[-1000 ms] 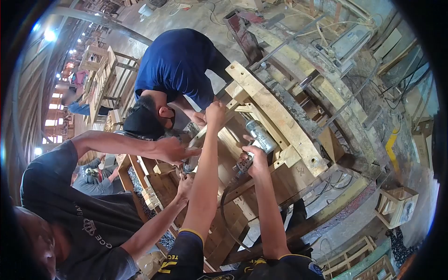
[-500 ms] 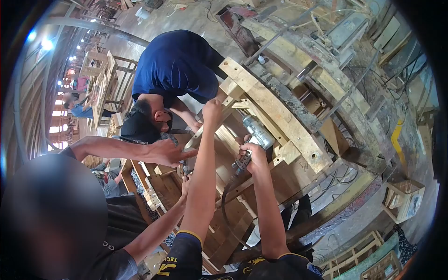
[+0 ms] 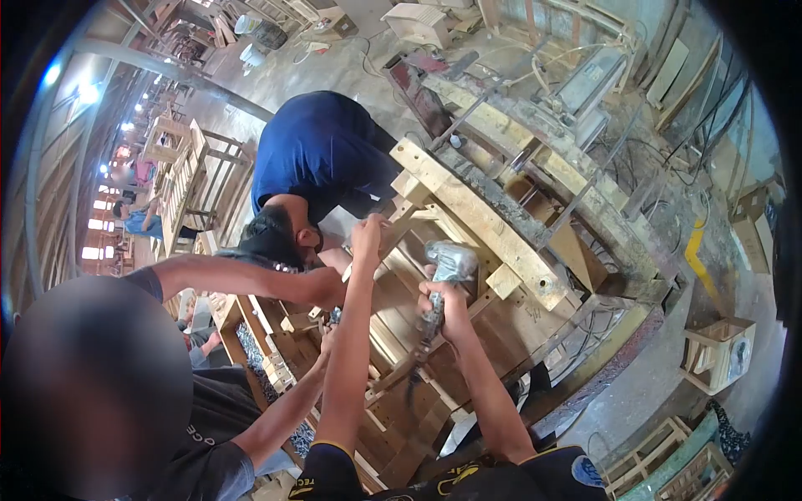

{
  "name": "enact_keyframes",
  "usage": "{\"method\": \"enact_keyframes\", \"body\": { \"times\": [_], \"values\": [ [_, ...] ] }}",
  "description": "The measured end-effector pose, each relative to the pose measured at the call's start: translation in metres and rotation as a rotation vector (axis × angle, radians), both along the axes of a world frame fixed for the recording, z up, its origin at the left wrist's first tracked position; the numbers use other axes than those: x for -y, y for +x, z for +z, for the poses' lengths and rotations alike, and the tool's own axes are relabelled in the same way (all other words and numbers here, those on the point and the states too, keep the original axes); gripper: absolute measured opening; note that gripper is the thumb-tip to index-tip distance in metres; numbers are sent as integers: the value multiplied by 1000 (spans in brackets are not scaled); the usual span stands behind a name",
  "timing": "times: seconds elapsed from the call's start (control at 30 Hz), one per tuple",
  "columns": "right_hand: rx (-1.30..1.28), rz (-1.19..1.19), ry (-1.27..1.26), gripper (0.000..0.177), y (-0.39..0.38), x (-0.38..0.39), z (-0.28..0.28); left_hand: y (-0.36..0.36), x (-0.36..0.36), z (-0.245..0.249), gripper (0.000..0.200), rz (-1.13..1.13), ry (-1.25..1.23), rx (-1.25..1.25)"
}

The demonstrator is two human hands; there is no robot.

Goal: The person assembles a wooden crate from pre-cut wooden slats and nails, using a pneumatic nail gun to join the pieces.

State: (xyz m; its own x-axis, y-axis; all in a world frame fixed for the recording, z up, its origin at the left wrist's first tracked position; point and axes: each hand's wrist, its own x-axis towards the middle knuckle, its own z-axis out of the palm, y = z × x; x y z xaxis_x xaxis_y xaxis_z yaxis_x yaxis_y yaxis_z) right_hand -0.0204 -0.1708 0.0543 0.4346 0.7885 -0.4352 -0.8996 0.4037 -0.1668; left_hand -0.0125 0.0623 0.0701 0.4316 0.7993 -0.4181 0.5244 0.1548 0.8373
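My right hand (image 3: pixel 443 302) grips the handle of a silver air nail gun (image 3: pixel 449 263), its hose trailing down under my forearm. Its nose rests against a wooden furniture frame (image 3: pixel 418 330) lying on the bench. My left hand (image 3: pixel 368 235) is stretched forward and closed on a pale slat (image 3: pixel 399 224) at the far end of that frame. A heavy timber jig (image 3: pixel 468 213) runs diagonally just beyond both hands.
A person in a blue shirt (image 3: pixel 322 150) bends over the far side of the frame. A person in a dark shirt (image 3: pixel 209 417) at my left reaches an arm (image 3: pixel 242 280) across it. Machinery (image 3: pixel 576 92), cables and small wooden crates (image 3: pixel 714 355) surround the bench.
The nail gun has tilted and shifted slightly left along the frame. My left hand drew a little nearer. The dark-shirted person's hand slid in behind my left forearm.
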Motion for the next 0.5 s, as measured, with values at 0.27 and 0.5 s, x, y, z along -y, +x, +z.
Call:
{"method": "enact_keyframes", "body": {
  "times": [0.27, 0.5],
  "values": [
    [1560, 350, -516, 63, 2, 33, 54, -2, 36, 11, 24, -379, -250, -100],
    [1852, 658, -704, 71, -13, 28, 50, 16, 43, -19, 25, -745, 639, -221]
  ]
}}
